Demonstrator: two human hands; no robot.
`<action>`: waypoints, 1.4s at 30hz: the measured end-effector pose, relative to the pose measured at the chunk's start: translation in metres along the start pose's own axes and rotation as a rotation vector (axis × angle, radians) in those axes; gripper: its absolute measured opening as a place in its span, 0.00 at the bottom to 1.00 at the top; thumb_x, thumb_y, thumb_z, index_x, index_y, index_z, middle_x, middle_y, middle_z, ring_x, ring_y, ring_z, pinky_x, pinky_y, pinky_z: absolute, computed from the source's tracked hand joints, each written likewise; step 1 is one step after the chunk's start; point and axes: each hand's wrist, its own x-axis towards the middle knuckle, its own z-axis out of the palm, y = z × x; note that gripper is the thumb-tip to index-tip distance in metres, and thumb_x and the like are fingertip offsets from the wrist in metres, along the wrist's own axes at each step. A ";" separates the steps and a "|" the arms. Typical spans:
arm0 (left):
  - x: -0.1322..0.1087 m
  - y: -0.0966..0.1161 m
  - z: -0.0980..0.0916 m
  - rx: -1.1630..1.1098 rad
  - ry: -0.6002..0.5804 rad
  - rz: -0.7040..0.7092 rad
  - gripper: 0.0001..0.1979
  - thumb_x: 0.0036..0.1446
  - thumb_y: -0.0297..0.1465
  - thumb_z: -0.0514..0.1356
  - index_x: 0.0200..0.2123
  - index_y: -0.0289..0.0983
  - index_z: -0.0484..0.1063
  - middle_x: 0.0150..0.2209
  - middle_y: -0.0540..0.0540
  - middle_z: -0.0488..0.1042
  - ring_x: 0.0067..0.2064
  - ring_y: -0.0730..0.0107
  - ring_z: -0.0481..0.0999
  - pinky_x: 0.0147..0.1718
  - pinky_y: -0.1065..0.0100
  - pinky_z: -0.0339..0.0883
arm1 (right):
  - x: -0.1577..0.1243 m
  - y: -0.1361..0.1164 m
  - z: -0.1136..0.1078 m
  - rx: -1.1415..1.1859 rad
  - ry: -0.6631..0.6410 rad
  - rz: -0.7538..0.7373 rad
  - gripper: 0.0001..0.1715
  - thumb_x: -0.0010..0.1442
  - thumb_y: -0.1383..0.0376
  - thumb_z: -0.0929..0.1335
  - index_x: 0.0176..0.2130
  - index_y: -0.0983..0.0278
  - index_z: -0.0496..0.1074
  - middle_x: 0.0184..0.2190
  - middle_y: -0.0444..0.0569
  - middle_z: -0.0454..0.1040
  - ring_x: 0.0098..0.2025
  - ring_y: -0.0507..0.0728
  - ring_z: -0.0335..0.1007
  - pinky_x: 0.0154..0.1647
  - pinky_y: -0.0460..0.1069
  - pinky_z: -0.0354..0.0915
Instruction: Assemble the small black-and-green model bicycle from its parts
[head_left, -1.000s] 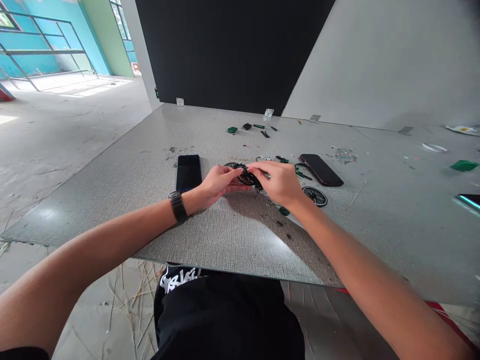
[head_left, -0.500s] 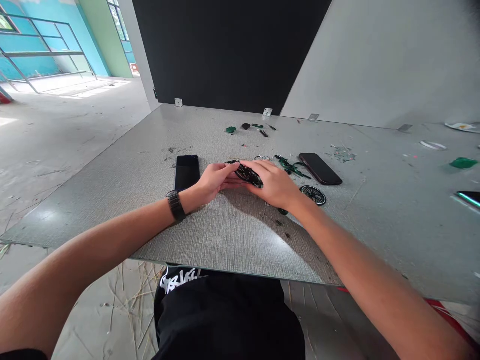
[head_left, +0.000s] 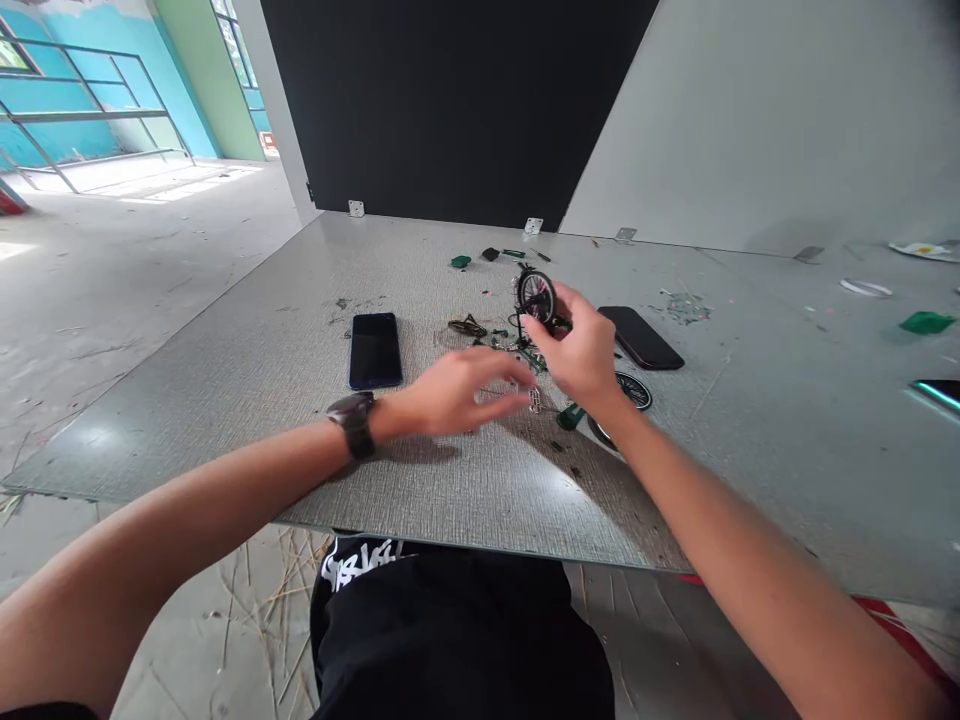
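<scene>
My right hand [head_left: 581, 340] is closed on a black miniature bicycle part with a spoked wheel [head_left: 537, 295], raised above the table. Its fingers hide part of the piece. My left hand [head_left: 469, 390] is empty, fingers apart and slightly blurred, low over the tabletop. Around the hands lie small model bicycle pieces: a dark part [head_left: 468, 326], green frame-like pieces [head_left: 531, 355], a silvery part [head_left: 535, 400] and a green piece [head_left: 571, 416]. Beside my right wrist rests a spoked wheel [head_left: 635, 390], with another wheel [head_left: 600, 434] partly hidden under the forearm.
One phone [head_left: 376, 350] lies left of my hands and another phone [head_left: 643, 338] to the right. Farther back are a green piece [head_left: 460, 261], a black piece [head_left: 490, 254] and small tools or parts. A black panel [head_left: 465, 110] rises behind the grey table [head_left: 247, 400].
Both hands were together around the dark wheeled part. Now my right hand has lifted a wheeled part up and away, while my left hand has let go and come nearer to me.
</scene>
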 end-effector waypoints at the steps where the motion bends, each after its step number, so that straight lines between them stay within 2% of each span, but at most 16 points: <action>1: -0.001 0.006 0.005 0.061 -0.124 0.109 0.18 0.67 0.40 0.57 0.54 0.36 0.73 0.53 0.38 0.78 0.55 0.58 0.77 0.57 0.56 0.68 | 0.002 0.002 0.000 0.032 0.028 0.030 0.24 0.59 0.59 0.72 0.55 0.60 0.74 0.47 0.54 0.80 0.46 0.65 0.77 0.52 0.62 0.72; 3: -0.002 0.016 0.017 0.151 -0.306 0.262 0.25 0.68 0.42 0.56 0.63 0.35 0.66 0.65 0.38 0.69 0.68 0.55 0.65 0.67 0.55 0.57 | 0.004 0.006 0.000 0.110 0.049 0.070 0.22 0.57 0.59 0.73 0.51 0.60 0.75 0.44 0.53 0.80 0.44 0.64 0.77 0.51 0.61 0.72; 5: -0.002 0.022 0.029 0.247 -0.422 0.303 0.30 0.68 0.45 0.54 0.67 0.35 0.61 0.70 0.40 0.60 0.73 0.54 0.54 0.71 0.54 0.46 | 0.005 0.009 0.002 0.199 0.032 0.101 0.18 0.56 0.59 0.74 0.47 0.59 0.76 0.40 0.51 0.80 0.41 0.63 0.77 0.49 0.61 0.72; 8: -0.001 0.022 0.042 0.335 -0.507 0.257 0.33 0.69 0.48 0.49 0.70 0.35 0.57 0.72 0.41 0.57 0.74 0.56 0.50 0.72 0.54 0.43 | 0.005 0.012 0.007 0.344 -0.007 0.135 0.12 0.56 0.59 0.74 0.41 0.58 0.76 0.35 0.48 0.79 0.35 0.60 0.76 0.45 0.60 0.74; 11: 0.000 0.016 0.044 0.389 -0.541 0.181 0.36 0.70 0.50 0.44 0.71 0.32 0.54 0.72 0.38 0.55 0.74 0.58 0.49 0.72 0.55 0.42 | 0.003 0.013 0.010 0.496 -0.033 0.168 0.11 0.55 0.59 0.75 0.39 0.58 0.76 0.35 0.46 0.78 0.35 0.59 0.75 0.44 0.58 0.75; 17: 0.000 0.006 0.036 0.473 -0.510 0.038 0.40 0.69 0.53 0.40 0.71 0.29 0.51 0.73 0.35 0.52 0.74 0.58 0.48 0.71 0.57 0.40 | 0.001 0.004 0.008 0.708 -0.061 0.321 0.16 0.50 0.58 0.78 0.39 0.58 0.77 0.39 0.46 0.78 0.40 0.57 0.75 0.46 0.57 0.76; 22: 0.000 0.000 0.031 0.517 -0.472 -0.040 0.42 0.68 0.54 0.40 0.70 0.26 0.51 0.72 0.31 0.52 0.74 0.54 0.49 0.71 0.56 0.41 | 0.000 -0.005 0.003 0.811 -0.091 0.419 0.20 0.45 0.60 0.80 0.39 0.58 0.77 0.38 0.44 0.79 0.39 0.56 0.76 0.50 0.56 0.75; 26: 0.000 -0.006 0.028 0.504 -0.424 -0.014 0.41 0.68 0.54 0.43 0.69 0.27 0.54 0.71 0.30 0.56 0.73 0.54 0.53 0.70 0.54 0.45 | -0.001 -0.010 0.000 0.816 -0.147 0.482 0.23 0.45 0.60 0.80 0.41 0.57 0.76 0.39 0.44 0.80 0.40 0.57 0.78 0.53 0.58 0.74; 28: 0.000 -0.007 0.025 0.478 -0.368 0.035 0.38 0.68 0.53 0.46 0.67 0.29 0.59 0.69 0.30 0.60 0.71 0.54 0.58 0.68 0.53 0.50 | -0.002 -0.011 0.000 0.830 -0.150 0.484 0.23 0.45 0.60 0.79 0.41 0.57 0.76 0.40 0.44 0.80 0.42 0.57 0.77 0.54 0.59 0.73; 30: 0.002 -0.007 0.020 0.436 -0.299 0.107 0.31 0.68 0.50 0.49 0.61 0.31 0.68 0.64 0.32 0.69 0.65 0.55 0.68 0.64 0.55 0.57 | -0.002 -0.012 0.001 0.844 -0.148 0.482 0.21 0.45 0.61 0.78 0.40 0.57 0.75 0.41 0.44 0.79 0.44 0.57 0.76 0.55 0.59 0.73; 32: 0.003 -0.006 0.012 0.404 -0.239 0.166 0.24 0.69 0.47 0.50 0.51 0.36 0.75 0.52 0.38 0.78 0.55 0.59 0.76 0.57 0.58 0.65 | -0.002 -0.010 0.002 0.846 -0.131 0.498 0.19 0.44 0.62 0.77 0.38 0.57 0.75 0.40 0.44 0.79 0.45 0.58 0.76 0.55 0.60 0.74; 34: 0.004 -0.009 0.003 0.456 -0.190 0.124 0.22 0.71 0.45 0.49 0.43 0.38 0.77 0.40 0.42 0.80 0.45 0.62 0.78 0.48 0.60 0.69 | -0.001 -0.008 0.003 0.834 -0.094 0.530 0.17 0.44 0.63 0.76 0.36 0.57 0.74 0.39 0.44 0.78 0.44 0.59 0.76 0.54 0.60 0.74; 36: 0.005 -0.015 -0.007 0.565 -0.125 0.011 0.24 0.71 0.44 0.47 0.36 0.38 0.77 0.34 0.43 0.79 0.40 0.63 0.78 0.43 0.61 0.68 | -0.001 -0.004 0.003 0.814 -0.045 0.570 0.14 0.43 0.63 0.75 0.33 0.57 0.73 0.37 0.44 0.78 0.42 0.59 0.75 0.51 0.60 0.75; 38: 0.004 -0.024 -0.015 0.630 -0.044 -0.147 0.23 0.71 0.44 0.48 0.36 0.37 0.77 0.36 0.42 0.79 0.41 0.60 0.78 0.42 0.60 0.68 | 0.000 -0.002 0.003 0.803 -0.008 0.606 0.13 0.43 0.64 0.75 0.31 0.57 0.72 0.36 0.44 0.78 0.40 0.58 0.75 0.49 0.59 0.75; 40: 0.003 -0.034 -0.022 0.633 -0.001 -0.253 0.21 0.69 0.44 0.51 0.45 0.36 0.76 0.46 0.38 0.79 0.47 0.55 0.78 0.45 0.57 0.68 | 0.000 -0.001 0.003 0.816 0.009 0.629 0.13 0.42 0.65 0.75 0.31 0.57 0.72 0.35 0.44 0.78 0.39 0.57 0.74 0.49 0.58 0.75; 42: 0.003 -0.044 -0.025 0.630 -0.027 -0.282 0.23 0.68 0.45 0.53 0.54 0.33 0.71 0.53 0.34 0.76 0.52 0.50 0.76 0.50 0.53 0.67 | 0.000 -0.001 0.002 0.841 0.011 0.630 0.13 0.41 0.66 0.75 0.31 0.58 0.73 0.34 0.43 0.77 0.39 0.56 0.74 0.49 0.57 0.75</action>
